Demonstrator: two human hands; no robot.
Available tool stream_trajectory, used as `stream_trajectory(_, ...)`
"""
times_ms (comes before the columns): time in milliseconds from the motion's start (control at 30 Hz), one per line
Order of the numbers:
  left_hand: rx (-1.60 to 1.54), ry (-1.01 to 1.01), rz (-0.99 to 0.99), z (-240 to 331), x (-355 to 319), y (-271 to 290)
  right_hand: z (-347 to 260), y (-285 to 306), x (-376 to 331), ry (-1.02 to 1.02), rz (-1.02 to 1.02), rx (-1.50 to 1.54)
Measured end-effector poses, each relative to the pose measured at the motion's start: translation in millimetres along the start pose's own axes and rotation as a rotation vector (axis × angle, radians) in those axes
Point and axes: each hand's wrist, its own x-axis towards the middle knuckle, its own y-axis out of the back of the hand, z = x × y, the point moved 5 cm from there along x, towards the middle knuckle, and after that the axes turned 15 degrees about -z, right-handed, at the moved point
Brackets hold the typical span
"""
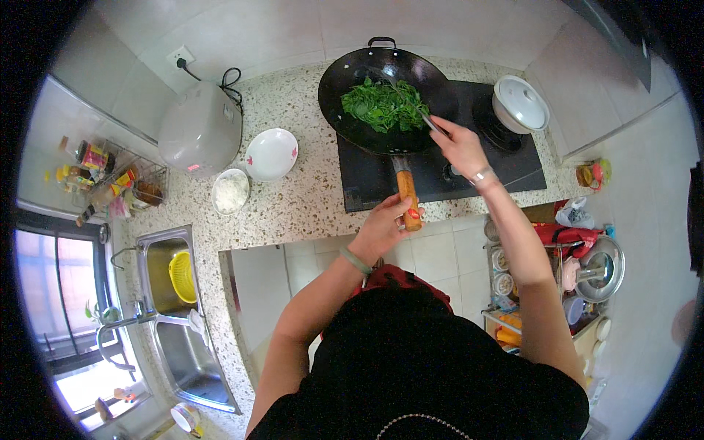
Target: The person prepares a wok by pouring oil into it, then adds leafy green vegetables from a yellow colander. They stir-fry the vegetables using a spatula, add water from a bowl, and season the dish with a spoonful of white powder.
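Observation:
A black wok (352, 81) full of green leafy vegetables (385, 105) sits on the black stove top (367, 180). My left hand (383, 226) grips the wok's wooden handle (407, 196) near its end. My right hand (458, 143) holds a metal spatula (431, 122) whose blade reaches into the greens at the wok's right side.
A white lidded pot (521, 103) stands on the right burner. On the speckled counter lie a white plate (271, 154), a bowl of rice (230, 192) and a grey rice cooker (199, 128). A double sink (183, 345) with a yellow strainer (182, 276) is at left, a rack of pots (579, 271) at right.

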Motion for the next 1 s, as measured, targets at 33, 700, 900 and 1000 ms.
stream_trajectory(33,-0.001,0.006,-0.003,-1,1,1,1,-10,18,0.049,0.058,0.041)
stream_trajectory(700,-0.074,-0.052,0.027,-4,1,2,7,10,-72,0.162,-0.090,-0.642)
stream_trajectory(900,-0.071,-0.069,0.030,-3,0,2,29,-2,-79,0.037,0.058,-0.492)
stream_trajectory(1000,-0.083,-0.035,0.060,-6,0,-2,41,-25,-55,-0.081,0.017,-0.404)
